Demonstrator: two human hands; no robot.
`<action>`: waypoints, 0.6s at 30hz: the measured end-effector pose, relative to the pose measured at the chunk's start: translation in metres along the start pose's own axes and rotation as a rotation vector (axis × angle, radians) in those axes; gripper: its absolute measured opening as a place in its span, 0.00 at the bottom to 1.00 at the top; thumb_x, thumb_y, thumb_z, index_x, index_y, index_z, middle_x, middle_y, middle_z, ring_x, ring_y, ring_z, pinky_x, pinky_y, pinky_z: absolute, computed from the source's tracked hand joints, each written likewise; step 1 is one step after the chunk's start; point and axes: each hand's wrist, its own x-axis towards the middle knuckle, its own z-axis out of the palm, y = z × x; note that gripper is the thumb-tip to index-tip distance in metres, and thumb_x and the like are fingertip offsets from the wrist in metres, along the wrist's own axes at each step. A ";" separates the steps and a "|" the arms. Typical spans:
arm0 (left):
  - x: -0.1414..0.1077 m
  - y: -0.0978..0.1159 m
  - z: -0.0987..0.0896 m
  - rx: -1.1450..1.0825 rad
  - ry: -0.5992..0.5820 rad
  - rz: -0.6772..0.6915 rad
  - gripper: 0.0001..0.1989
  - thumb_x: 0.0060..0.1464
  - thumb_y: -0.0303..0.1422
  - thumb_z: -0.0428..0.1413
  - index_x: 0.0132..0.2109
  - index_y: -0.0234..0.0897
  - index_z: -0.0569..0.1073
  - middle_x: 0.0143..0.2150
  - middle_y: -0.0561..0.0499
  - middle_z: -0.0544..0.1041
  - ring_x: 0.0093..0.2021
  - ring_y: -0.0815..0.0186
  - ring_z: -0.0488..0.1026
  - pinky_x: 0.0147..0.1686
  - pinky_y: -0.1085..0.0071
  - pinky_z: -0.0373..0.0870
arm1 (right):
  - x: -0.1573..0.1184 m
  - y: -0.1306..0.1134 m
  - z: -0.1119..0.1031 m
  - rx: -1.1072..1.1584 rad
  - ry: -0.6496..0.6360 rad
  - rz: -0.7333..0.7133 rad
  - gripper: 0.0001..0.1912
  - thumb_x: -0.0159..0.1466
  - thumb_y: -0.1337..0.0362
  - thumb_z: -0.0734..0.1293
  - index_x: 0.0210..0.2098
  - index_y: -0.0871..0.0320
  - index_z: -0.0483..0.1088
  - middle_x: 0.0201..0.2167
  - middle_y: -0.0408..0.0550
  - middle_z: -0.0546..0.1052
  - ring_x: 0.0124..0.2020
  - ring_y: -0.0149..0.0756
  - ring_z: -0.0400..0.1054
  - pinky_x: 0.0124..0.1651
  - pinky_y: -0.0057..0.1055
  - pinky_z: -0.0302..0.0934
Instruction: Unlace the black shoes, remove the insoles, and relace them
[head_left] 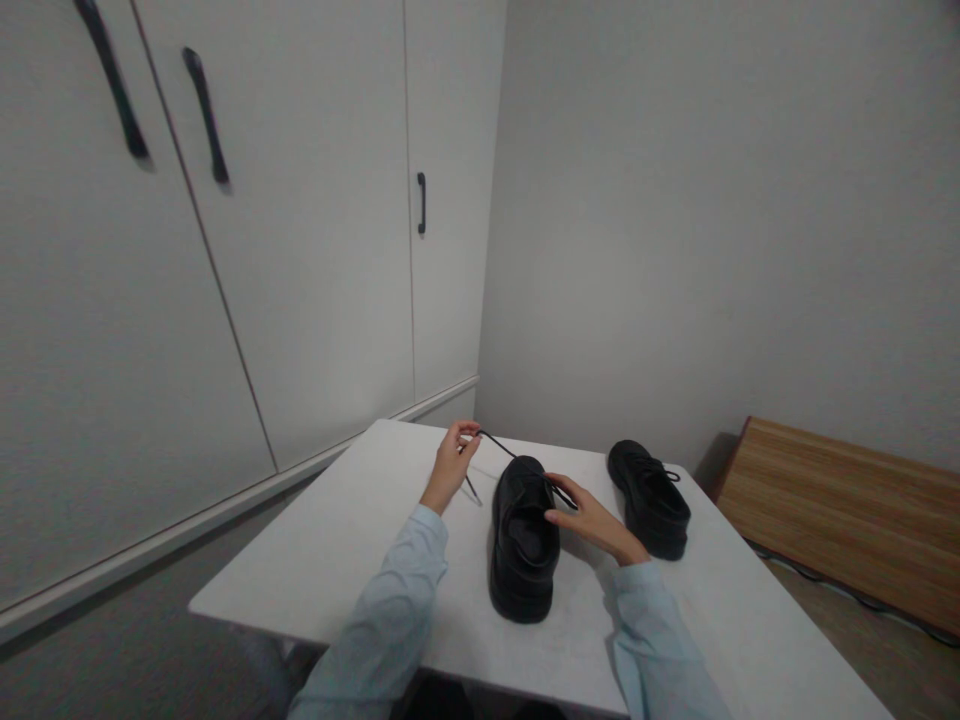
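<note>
A black lace-up shoe (pixel 525 590) rests on the white table, toe pointing away from me and opening facing up. Left of its toe, my left hand (pixel 451 462) is raised with its fingertips closed on a black shoelace (pixel 496 442). The lace runs taut from those fingertips to the front of the shoe, and its loose end (pixel 471 488) dangles below the hand. At the shoe's right side is my right hand (pixel 592 518), its thumb by the opening. Another stretch of black lace passes between its thumb and fingers, which appear closed on it.
A second black shoe (pixel 651 500) with a tied bow stands at the right on the white table (pixel 337 540). White cupboards (pixel 315 250) with dark handles line the left. A grey wall (pixel 675 220) rises behind, and a wooden board (pixel 847 510) lies beyond the table's right edge.
</note>
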 end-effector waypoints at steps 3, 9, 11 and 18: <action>-0.001 0.004 0.001 -0.015 -0.004 0.034 0.13 0.50 0.34 0.56 0.43 0.36 0.68 0.41 0.47 0.73 0.41 0.66 0.70 0.42 0.71 0.65 | 0.001 0.000 0.001 -0.008 -0.003 0.016 0.34 0.52 0.55 0.72 0.56 0.58 0.64 0.58 0.57 0.66 0.60 0.47 0.59 0.63 0.47 0.48; -0.009 0.017 0.007 0.001 -0.126 0.051 0.12 0.50 0.34 0.57 0.42 0.35 0.73 0.39 0.47 0.77 0.41 0.64 0.73 0.44 0.69 0.67 | 0.003 -0.006 0.008 -0.003 0.053 -0.017 0.37 0.52 0.56 0.72 0.58 0.55 0.61 0.61 0.55 0.63 0.62 0.45 0.55 0.66 0.47 0.43; -0.014 0.022 0.011 0.037 -0.188 0.065 0.11 0.50 0.34 0.57 0.41 0.35 0.74 0.39 0.47 0.78 0.41 0.64 0.73 0.45 0.68 0.66 | 0.004 -0.010 0.011 0.002 0.089 -0.038 0.37 0.53 0.56 0.72 0.59 0.55 0.60 0.61 0.54 0.62 0.63 0.45 0.54 0.66 0.46 0.43; -0.028 0.031 0.023 0.144 -0.367 0.156 0.09 0.51 0.35 0.58 0.38 0.37 0.78 0.38 0.47 0.79 0.40 0.62 0.72 0.42 0.67 0.66 | 0.008 -0.021 0.021 0.057 0.153 -0.112 0.34 0.56 0.54 0.70 0.59 0.54 0.60 0.59 0.52 0.66 0.61 0.45 0.57 0.64 0.47 0.47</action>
